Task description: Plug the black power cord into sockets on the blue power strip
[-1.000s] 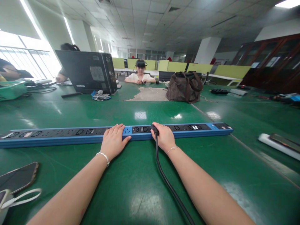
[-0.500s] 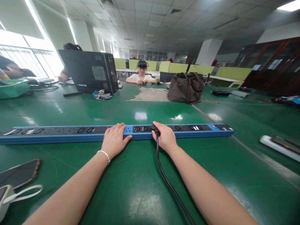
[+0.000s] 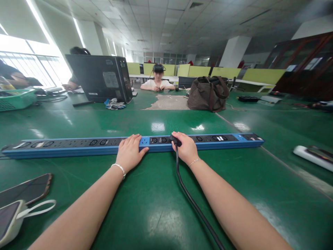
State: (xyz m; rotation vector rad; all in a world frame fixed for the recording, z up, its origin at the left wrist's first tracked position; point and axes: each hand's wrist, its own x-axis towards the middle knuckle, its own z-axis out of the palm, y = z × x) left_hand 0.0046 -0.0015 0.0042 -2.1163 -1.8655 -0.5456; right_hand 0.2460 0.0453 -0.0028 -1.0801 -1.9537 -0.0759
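Observation:
A long blue and black power strip with rows of sockets lies across the green table. My left hand lies over the strip left of its middle, fingers across the top and thumb along the near side, gripping it. My right hand is closed around a black power plug at a socket right of the middle. How deep the plug sits in the socket is hidden by the fingers. From the plug a thick black cord runs down toward me between my forearms.
At left lie a phone and a white device with a loop strap. Farther back stand a green basket, a black computer case, gloves and a brown bag. A person sits opposite. A white bar-shaped object is at right.
The view has shifted slightly, so the strip and both hands appear a little farther right and higher. Both hands keep their places on the strip and the plug.

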